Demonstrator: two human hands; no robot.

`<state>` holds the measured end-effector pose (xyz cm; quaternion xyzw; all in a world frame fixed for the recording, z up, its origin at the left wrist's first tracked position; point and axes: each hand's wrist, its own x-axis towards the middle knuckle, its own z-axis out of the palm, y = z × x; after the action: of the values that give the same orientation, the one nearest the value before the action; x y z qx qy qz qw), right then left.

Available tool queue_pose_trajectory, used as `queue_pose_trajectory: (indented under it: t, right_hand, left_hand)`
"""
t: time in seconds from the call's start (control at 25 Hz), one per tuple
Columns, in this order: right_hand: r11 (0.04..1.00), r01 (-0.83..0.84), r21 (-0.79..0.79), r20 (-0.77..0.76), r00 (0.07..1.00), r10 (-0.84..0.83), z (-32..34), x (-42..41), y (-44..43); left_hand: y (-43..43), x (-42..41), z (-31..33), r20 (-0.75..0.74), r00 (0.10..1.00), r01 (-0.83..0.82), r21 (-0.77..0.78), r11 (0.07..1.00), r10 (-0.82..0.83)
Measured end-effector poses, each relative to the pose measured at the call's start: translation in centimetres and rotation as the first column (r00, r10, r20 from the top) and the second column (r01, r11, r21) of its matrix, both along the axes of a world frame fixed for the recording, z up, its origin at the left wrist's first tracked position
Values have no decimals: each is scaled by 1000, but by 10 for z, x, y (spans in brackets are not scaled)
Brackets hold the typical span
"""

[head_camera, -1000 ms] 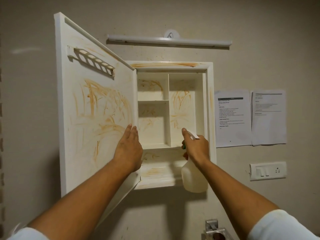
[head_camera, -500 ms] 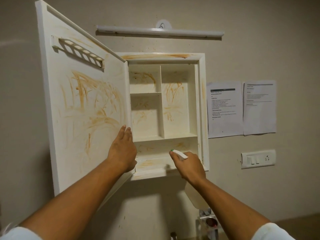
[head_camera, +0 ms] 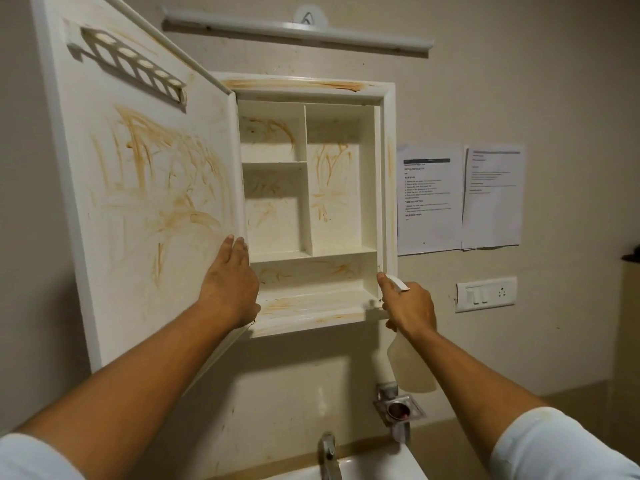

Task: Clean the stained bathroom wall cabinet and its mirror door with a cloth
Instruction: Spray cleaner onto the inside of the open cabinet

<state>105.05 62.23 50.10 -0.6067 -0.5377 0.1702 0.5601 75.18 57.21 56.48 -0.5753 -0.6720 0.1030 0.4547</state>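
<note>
4 compartments divide the wall cabinet (head_camera: 389,168), which hangs on the beige wall above a sink (head_camera: 381,465): 2 small ones stacked on the left, 1 tall one on the right and 1 wide one along the bottom. Orange-brown smears mark their back walls, the top frame and the bottom ledge. The mirror door (head_camera: 145,202) stands swung open to the left, its smeared white inner face towards the camera; the mirror side faces away and cannot be seen, and the door's upper corner is cut off by the frame edge. A slotted rack (head_camera: 128,64) sits high on that inner face.

The left hand (head_camera: 230,285) lies flat on the door near its hinge edge, fingers straight and together. The right hand (head_camera: 408,306) grips the neck of a spray bottle (head_camera: 410,365) just beside the cabinet's lower right corner; the hand hides most of the spray head, only the white nozzle tip showing.

Outward, a light bar (head_camera: 298,29) runs above, 2 printed sheets (head_camera: 429,199) too small to read hang right, with a switch plate (head_camera: 486,294) below them. A tap (head_camera: 329,455) and the sink are cut off at the bottom.
</note>
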Motion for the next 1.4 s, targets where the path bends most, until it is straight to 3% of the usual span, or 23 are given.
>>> queue_pose_trajectory:
  t: [0.32, 0.52, 0.76, 0.92, 1.08, 1.24, 1.4]
  right_hand:
    - [999, -31, -14, -4, 1000, 31, 16, -24, -29]
    - [997, -72, 14, -1, 997, 72, 29, -18, -89]
    - [956, -274, 109, 3, 961, 275, 50, -34, -196]
    - [863, -473, 180, -82, 867, 492, 41, -80, -273]
    - [774, -605, 186, -130, 766, 630, 29, -143, -336]
    - [663, -723, 195, -121, 653, 748, 21, -220, -392]
    - [535, -818, 213, -102, 526, 844, 9, -319, -443]
  left_hand:
    - [-21, 4, -5, 42, 999, 27, -52, 998, -24]
    - [-82, 10, 5, 153, 986, 84, -90, 992, -70]
    - [-203, 11, 3, 326, 926, 230, -80, 970, -192]
    - [-284, 2, -28, 480, 854, 274, -87, 958, -200]
    - [-360, -25, -51, 656, 740, 303, -129, 944, -148]
    - [-431, -69, -69, 875, 475, 418, -135, 898, -89]
    - [-485, -145, -96, 969, 239, 407, -37, 912, -68]
